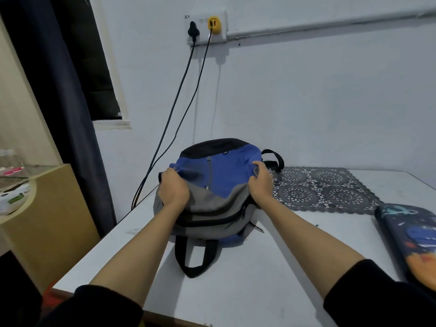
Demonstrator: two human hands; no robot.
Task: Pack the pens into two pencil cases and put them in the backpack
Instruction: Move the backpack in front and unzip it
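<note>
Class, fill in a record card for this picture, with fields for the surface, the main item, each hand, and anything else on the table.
surface: white table
main item: blue, grey and black backpack, lying on the table
left hand: grips the blue fabric on one side
right hand: grips the blue fabric on the other side
also on table: dark lace mat beside the backpack; printed pencil case at the right edge, apart from the backpack

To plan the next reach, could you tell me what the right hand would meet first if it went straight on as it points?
The right hand grips the backpack, so its blue cloth comes first; the wall lies behind, depth unclear.
</note>
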